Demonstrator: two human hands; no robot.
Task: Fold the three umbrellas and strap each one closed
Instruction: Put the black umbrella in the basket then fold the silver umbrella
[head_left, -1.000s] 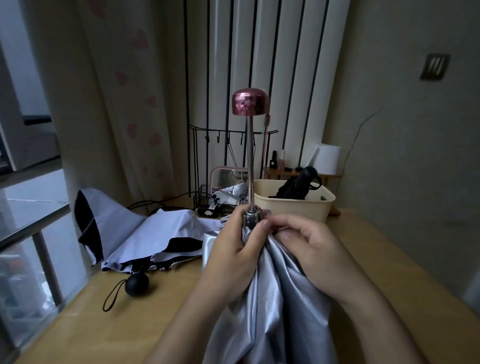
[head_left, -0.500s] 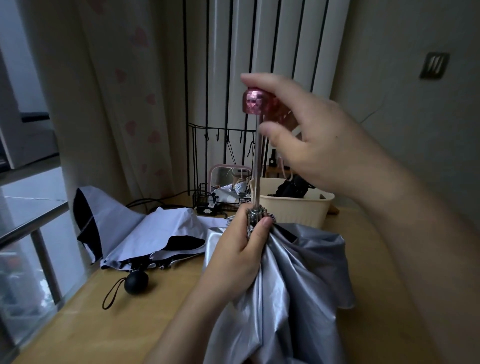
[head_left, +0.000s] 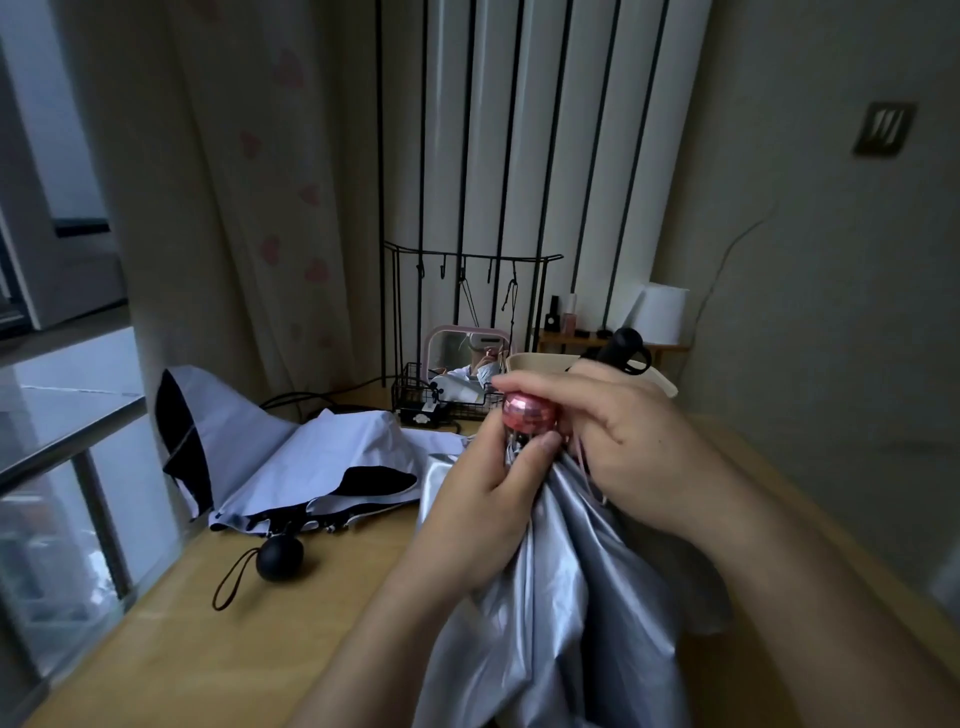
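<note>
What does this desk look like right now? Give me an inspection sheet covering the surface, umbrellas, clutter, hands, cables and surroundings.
Surface: wooden table.
Job's things: silver umbrella held up, canopy hanging loose. Pale umbrella lies loose on the table, its black handle towards the near edge. Black umbrella is in the beige bin.
Clutter: pink mirror, wire basket, hook rack, small bottles.
Grips: left grip holds the silver canopy under the pink knob. Right grip is curled round that knob.
Cables: black cable behind the pale umbrella. Thin wire runs up the wall.
Surroundings: heart-print curtain, window rail, wall plate.
</note>
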